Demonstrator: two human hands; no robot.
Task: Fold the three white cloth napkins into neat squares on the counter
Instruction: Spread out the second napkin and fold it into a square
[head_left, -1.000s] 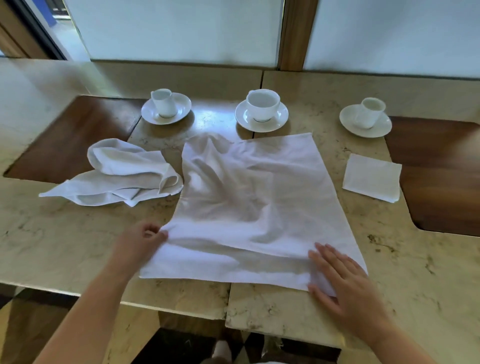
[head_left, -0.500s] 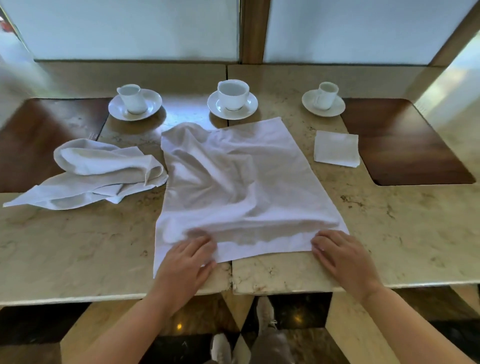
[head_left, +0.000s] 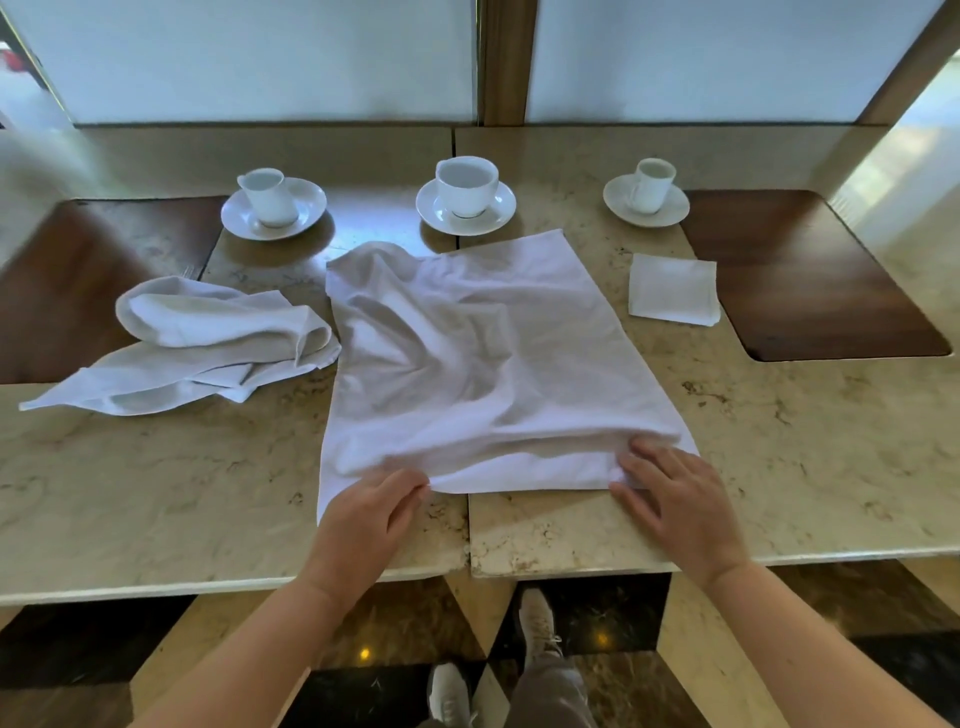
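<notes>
Second napkin in hand: spread napkin (head_left: 467, 364) lying wrinkled mid-counter, near edge at 6 o'clock, far corner up at 12 by the middle cup (head_left: 466, 186). Left hand (head_left: 371, 514) at approx 7 o'clock of the cloth, thumb and fingers pinching the near hem, a lip of cloth lifted. Right hand (head_left: 675, 499) at 5 o'clock, fingers slightly spread, tips curled onto the corner w/ cloth bunched under them; pinch or press, cannot tell for sure. Judged step: gripping near edge for first half-fold. Next move calls for lifting both corners together, carrying them toward 12 to meet the far edge, then smoothing out wrinkles, esp. the bunched far-left corner. Folded square (head_left: 674, 289) done at 2 o'clock; crumpled napkin (head_left: 208, 343) waiting at 9 o'clock. So approx one of three finished. Vs. half a sec ago: left hand lay flat on the cloth, now pinching the hem; right hand's fingers dug further in; napkin otherwise same spot on the counter (head_left: 156, 493).
</notes>
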